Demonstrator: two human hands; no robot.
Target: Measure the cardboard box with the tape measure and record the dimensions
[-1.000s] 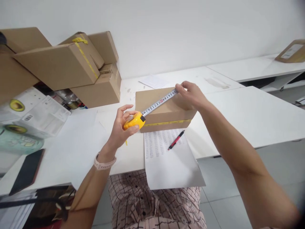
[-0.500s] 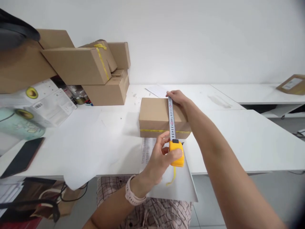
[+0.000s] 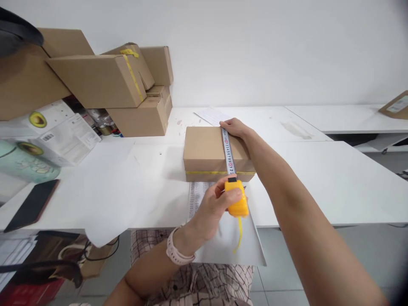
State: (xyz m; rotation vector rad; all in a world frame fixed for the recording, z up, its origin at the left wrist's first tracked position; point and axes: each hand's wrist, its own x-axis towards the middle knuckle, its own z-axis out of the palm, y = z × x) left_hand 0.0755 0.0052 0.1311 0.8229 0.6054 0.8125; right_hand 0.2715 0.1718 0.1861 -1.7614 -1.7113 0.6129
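Observation:
A small brown cardboard box [image 3: 202, 143] stands on the white table, with a yellow stripe along its front side. My left hand [image 3: 208, 210] is closed around the yellow case of a tape measure [image 3: 237, 206], just in front of the box. The metal blade [image 3: 227, 148] runs from the case across the box top to its far edge. There my right hand [image 3: 236, 127] pinches the blade's end and rests on the box; its hidden fingers lie behind the far edge. A yellow strap hangs from the case.
Several cardboard boxes [image 3: 92, 80] are stacked at the left, above a white avocado-print carton [image 3: 68, 142]. A mint bottle [image 3: 27, 163] and a dark phone-like slab [image 3: 32, 206] lie nearer. Paper sheets [image 3: 231, 244] hang over the table's front edge. Another box [image 3: 395, 105] sits far right.
My left hand has brought the tape measure's case closer to the box, and less blade shows. My right hand stays at the far edge. The view has shifted slightly.

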